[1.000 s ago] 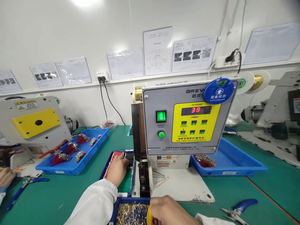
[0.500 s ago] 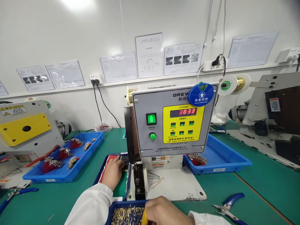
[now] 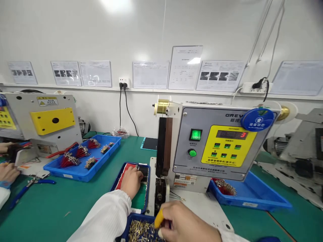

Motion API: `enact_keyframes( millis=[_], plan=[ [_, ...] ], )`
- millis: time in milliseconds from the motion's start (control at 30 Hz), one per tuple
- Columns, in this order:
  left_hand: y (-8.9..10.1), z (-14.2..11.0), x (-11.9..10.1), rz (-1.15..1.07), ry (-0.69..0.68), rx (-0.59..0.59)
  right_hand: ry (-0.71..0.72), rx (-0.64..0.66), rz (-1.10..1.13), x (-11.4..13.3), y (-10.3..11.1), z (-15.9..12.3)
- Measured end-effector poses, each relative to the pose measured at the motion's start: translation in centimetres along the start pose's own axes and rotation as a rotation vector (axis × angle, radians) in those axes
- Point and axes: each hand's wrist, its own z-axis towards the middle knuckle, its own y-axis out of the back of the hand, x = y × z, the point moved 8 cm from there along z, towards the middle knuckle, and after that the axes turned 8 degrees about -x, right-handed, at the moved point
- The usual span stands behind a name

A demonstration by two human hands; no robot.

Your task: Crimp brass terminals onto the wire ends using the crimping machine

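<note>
My left hand (image 3: pixel 131 181) reaches into a small blue tray (image 3: pixel 119 177) left of the grey crimping machine (image 3: pixel 214 141). Its fingers curl over black wires (image 3: pixel 144 173) at the tray's far end. My right hand (image 3: pixel 186 223) is low at the frame's bottom, fingers closed, with a yellow finger cot (image 3: pixel 158 219) on one fingertip. It hovers over a blue tray of several small brass terminals (image 3: pixel 141 232), right in front of the machine's crimping head (image 3: pixel 159 195). What the fingers pinch, if anything, is too small to see.
A blue tray (image 3: pixel 80 171) with red wire bundles sits at left beside a second machine with a yellow cover (image 3: pixel 52 120). Another person's hand (image 3: pixel 8 172) and blue pliers (image 3: pixel 30 185) lie at far left. A blue tray (image 3: pixel 252 196) with red wires stands right of the machine.
The view swung left and slightly down. My right hand rose toward the crimping head. My left hand stayed on the black wires in the small tray.
</note>
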Motion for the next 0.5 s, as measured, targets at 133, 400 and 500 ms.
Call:
enact_keyframes(
  millis=[133,400,500],
  plan=[
    [0.0,0.0,-0.1,0.019,0.003,0.025,-0.075,0.018,0.285,0.3,2.7,1.7],
    [-0.4,0.3,-0.1,0.064,-0.027,-0.007,-0.303,-0.239,0.922,-6.0,3.4,2.5],
    [0.3,0.2,-0.7,0.049,-0.057,-0.061,-0.246,-0.374,0.945,-6.9,3.7,2.7]
  ],
)
